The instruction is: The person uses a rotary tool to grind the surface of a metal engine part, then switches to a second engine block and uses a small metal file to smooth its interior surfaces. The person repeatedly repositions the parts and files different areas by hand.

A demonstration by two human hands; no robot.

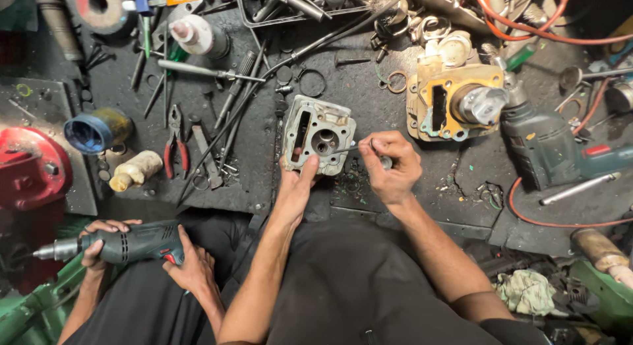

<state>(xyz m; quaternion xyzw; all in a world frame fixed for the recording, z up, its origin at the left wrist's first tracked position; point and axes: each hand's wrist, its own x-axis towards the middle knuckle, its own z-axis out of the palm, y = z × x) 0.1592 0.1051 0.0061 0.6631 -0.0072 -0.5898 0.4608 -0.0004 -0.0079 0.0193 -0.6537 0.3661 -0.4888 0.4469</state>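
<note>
Grey metal engine head (pixel 318 134): I see it tilted, one round bore, one slot.
Left hand (pixel 295 180): fingers clasp its lower edge.
Right hand (pixel 390 165): fingers closed on a thin tool (pixel 347 148).
Bottle (pixel 135 171): cream, lying left.

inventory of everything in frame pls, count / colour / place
cylinder head: 1, grey metal, bench centre, steadied by left hand
thin tool: 1, metal, tip in the cylinder head, held by right hand
engine cylinder: 1, yellowish with grey bore, right of centre
corded drill: 1, dark green, bench right
pliers: 1, red handles, bench left
blue cap: 1, blue, far left
plastic bottle: 1, cream, lying lower left
rag: 1, pale green, lower right
handheld drill: 1, dark green, lower left, held by a co-worker's hands
left hand: on cylinder head's lower edge
right hand: gripping thin tool
</note>
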